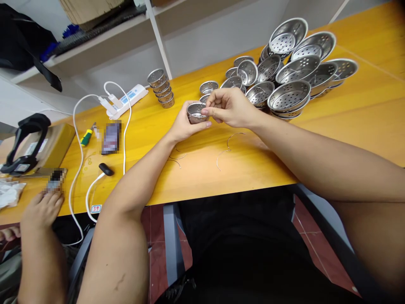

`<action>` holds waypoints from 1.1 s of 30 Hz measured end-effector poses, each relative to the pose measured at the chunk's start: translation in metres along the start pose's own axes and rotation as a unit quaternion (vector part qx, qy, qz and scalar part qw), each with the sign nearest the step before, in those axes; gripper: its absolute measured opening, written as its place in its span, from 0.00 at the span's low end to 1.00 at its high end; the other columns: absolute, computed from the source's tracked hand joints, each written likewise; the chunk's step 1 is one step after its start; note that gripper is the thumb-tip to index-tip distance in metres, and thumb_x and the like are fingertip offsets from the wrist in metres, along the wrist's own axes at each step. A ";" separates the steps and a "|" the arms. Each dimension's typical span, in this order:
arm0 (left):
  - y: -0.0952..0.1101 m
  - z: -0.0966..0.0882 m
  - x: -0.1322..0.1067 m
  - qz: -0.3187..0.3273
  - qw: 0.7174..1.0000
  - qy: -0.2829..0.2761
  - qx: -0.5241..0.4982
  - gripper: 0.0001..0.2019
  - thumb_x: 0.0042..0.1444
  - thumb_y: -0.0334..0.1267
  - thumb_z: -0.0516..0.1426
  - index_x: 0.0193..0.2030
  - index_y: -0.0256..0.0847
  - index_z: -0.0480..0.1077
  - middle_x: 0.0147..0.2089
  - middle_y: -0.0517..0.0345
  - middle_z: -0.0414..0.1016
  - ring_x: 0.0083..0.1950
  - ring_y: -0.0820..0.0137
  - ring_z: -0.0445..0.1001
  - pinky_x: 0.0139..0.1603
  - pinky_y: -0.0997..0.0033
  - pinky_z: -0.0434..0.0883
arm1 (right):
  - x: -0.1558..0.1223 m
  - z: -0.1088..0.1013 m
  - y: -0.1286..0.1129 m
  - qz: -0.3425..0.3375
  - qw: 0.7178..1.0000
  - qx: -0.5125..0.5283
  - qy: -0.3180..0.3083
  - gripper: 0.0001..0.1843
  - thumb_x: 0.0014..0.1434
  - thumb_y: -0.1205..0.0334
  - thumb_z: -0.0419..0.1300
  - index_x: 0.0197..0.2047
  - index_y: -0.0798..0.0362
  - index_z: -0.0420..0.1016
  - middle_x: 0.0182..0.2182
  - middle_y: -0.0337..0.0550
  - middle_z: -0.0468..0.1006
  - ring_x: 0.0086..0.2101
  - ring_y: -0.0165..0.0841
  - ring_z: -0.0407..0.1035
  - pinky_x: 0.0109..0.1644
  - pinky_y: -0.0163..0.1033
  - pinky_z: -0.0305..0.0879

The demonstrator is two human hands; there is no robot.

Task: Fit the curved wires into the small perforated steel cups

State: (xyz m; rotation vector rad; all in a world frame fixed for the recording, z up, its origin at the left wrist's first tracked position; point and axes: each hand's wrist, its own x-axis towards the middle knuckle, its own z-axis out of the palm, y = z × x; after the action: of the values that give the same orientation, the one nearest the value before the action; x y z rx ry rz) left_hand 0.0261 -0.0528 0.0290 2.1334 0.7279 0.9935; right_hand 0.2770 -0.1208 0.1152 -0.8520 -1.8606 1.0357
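Observation:
My left hand is wrapped round a small perforated metal cup, its mouth tilted up. At the cup's right rim my right hand is closed in a pinch, thumb against forefinger. Whatever sits between those fingertips is too small to make out. Thin curved wires lie on the yellow table in front of my hands, some of them near my left forearm. Just behind my hands stand more small perforated cups, partly covered by my right hand.
Stacks of larger perforated metal bowls fill the back right. A stack of cups stands beside a power strip with white cables. Leftward lie a screwdriver, a phone and a black earbud case. Another person's hand rests at far left.

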 end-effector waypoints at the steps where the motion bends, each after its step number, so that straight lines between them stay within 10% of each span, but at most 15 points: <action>1: -0.001 0.001 0.000 0.002 1.000 0.004 0.000 0.52 0.56 0.82 0.74 0.73 0.50 0.66 0.69 0.49 0.81 0.70 0.52 0.87 0.79 0.39 0.83 | 0.001 0.001 0.000 -0.004 1.000 0.009 0.002 0.41 0.58 0.13 0.79 0.41 0.42 0.76 0.25 0.37 0.75 0.27 0.37 0.70 0.29 0.46 0.68; 18: 0.012 0.005 -0.002 -0.009 1.000 0.014 -0.007 0.50 0.56 0.80 0.75 0.70 0.47 0.67 0.66 0.47 0.82 0.66 0.53 0.87 0.73 0.45 0.85 | 0.005 0.000 0.009 -0.004 0.996 0.085 -0.002 0.30 0.56 0.39 0.92 0.34 0.47 0.81 0.24 0.38 0.77 0.24 0.32 0.64 0.24 0.43 0.58; 27: 0.014 0.004 -0.002 -0.015 1.000 0.016 -0.015 0.51 0.55 0.82 0.75 0.69 0.48 0.67 0.65 0.49 0.83 0.65 0.54 0.87 0.73 0.43 0.84 | 0.003 0.004 0.010 -0.032 0.998 0.054 0.012 0.33 0.57 0.27 0.87 0.35 0.46 0.83 0.25 0.39 0.77 0.26 0.34 0.63 0.26 0.45 0.60; 33: 0.003 -0.003 0.000 -0.017 0.999 0.034 -0.028 0.53 0.54 0.80 0.77 0.72 0.49 0.65 0.68 0.46 0.81 0.70 0.51 0.87 0.80 0.37 0.82 | 0.001 -0.001 0.025 -0.094 0.988 -0.075 0.100 0.36 0.69 0.19 0.73 0.57 0.42 0.88 0.49 0.50 0.89 0.39 0.43 0.79 0.41 0.51 0.80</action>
State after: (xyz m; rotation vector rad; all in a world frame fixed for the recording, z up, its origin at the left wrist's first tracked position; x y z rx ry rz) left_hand 0.0247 -0.0537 0.0325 2.0421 0.7571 1.0598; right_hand 0.2817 -0.1090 0.0938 -0.8171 -1.8243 0.6746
